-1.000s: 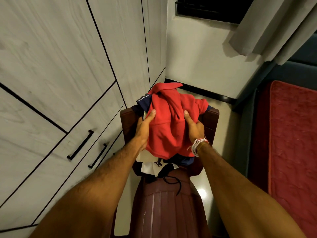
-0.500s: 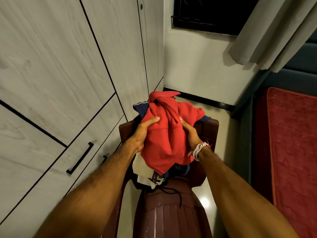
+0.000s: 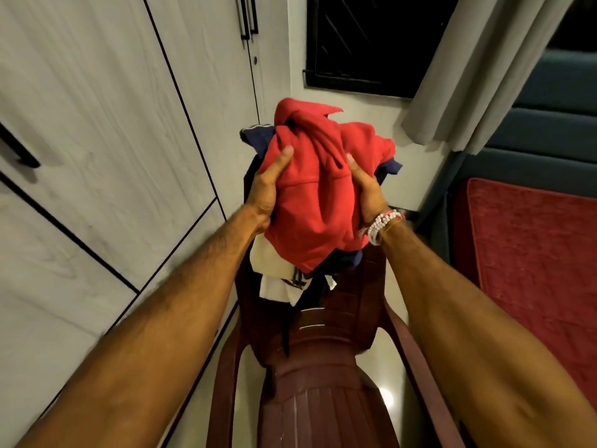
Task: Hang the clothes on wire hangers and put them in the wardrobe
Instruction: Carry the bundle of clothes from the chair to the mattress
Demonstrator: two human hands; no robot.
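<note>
Up goes the red garment (image 3: 310, 202), higher over the maroon chair (image 3: 323, 383) than a second ago! Left hand (image 3: 268, 192) and right hand (image 3: 365, 189) grip its sides, thumbs pressing in; white and navy clothes (image 3: 274, 276) dangle just below the fingers.

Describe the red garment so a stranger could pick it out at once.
Find the maroon plastic chair beside the grey wardrobe. Above it, the left hand and right hand grip a bundle of clothes. The red garment is the top layer, the only red piece over a navy garment and white cloth.
</note>
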